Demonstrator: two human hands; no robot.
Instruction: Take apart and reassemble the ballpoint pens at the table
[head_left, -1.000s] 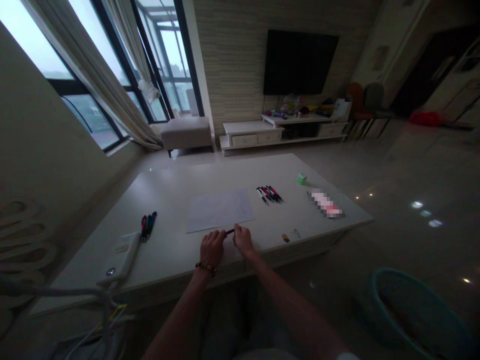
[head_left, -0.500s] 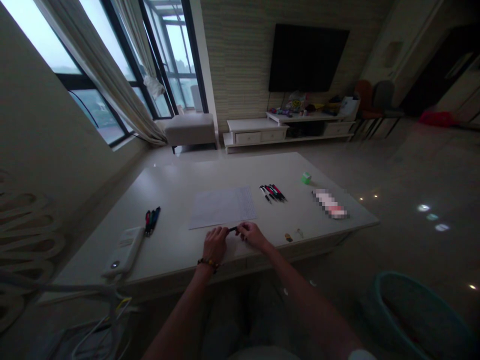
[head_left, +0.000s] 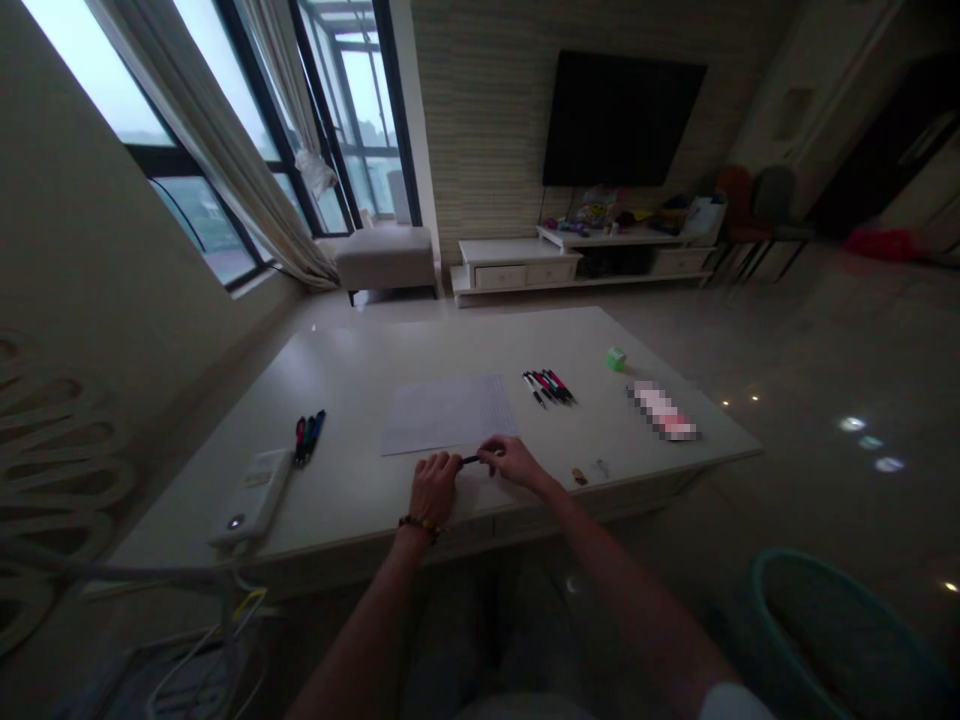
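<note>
Both of my hands meet over the near edge of a white table (head_left: 360, 370), holding one dark pen (head_left: 469, 460) between them. My left hand (head_left: 433, 488), with a bead bracelet at the wrist, is closed on the pen's left end. My right hand (head_left: 514, 461) pinches its right end. A sheet of paper (head_left: 448, 413) lies just beyond the hands. Several pens (head_left: 549, 386) lie in a row to the right of the paper. Three more pens (head_left: 308, 438) lie at the left.
A white remote-like device (head_left: 251, 497) rests near the table's left front corner. A green cube (head_left: 616, 358), a blurred flat item (head_left: 663, 410) and two small bits (head_left: 586, 472) lie at the right. Cables (head_left: 217, 640) hang at lower left; a teal basin (head_left: 840, 640) stands at lower right.
My right hand has slid a little to the right along the pen, and the view has shifted slightly. Both hands stay closed on the pen.
</note>
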